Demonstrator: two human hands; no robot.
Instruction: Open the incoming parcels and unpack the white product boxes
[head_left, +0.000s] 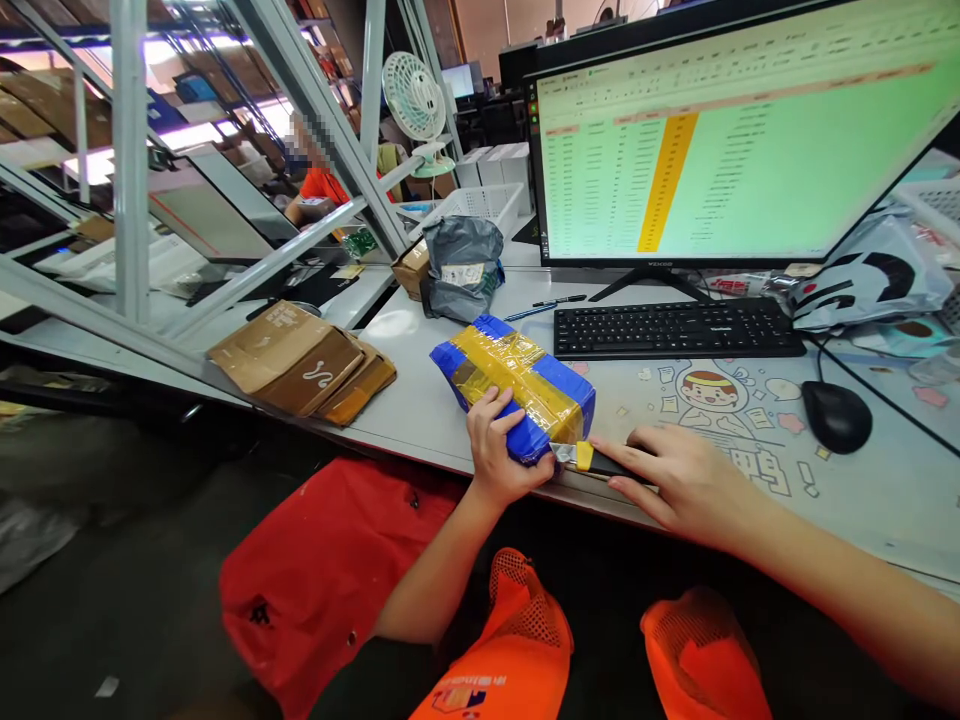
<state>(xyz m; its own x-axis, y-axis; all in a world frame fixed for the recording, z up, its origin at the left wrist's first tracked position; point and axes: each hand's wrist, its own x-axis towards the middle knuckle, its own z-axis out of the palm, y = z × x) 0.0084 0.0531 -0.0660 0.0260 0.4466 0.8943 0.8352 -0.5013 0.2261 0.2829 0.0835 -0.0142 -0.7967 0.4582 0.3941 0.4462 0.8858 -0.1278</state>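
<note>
A parcel [517, 370] wrapped in blue with yellowish tape over it lies tilted at the desk's front edge. My left hand [499, 450] grips its near left end, fingers on top and thumb near the lower corner. In my right hand [682, 480] is a utility knife [600, 460] with a black handle and a yellow part near the blade. Its blade meets the near right end of the parcel, close to my left thumb. How deep the blade sits is hidden.
Flattened cardboard boxes [300, 360] lie left on the desk. Behind are a grey plastic bag [461, 265], pens [546, 307], a keyboard [675, 327] and a monitor [720, 160]. A mouse [836, 415] sits right. Metal frame bars [131, 160] stand left; a person in orange [322, 185] is beyond.
</note>
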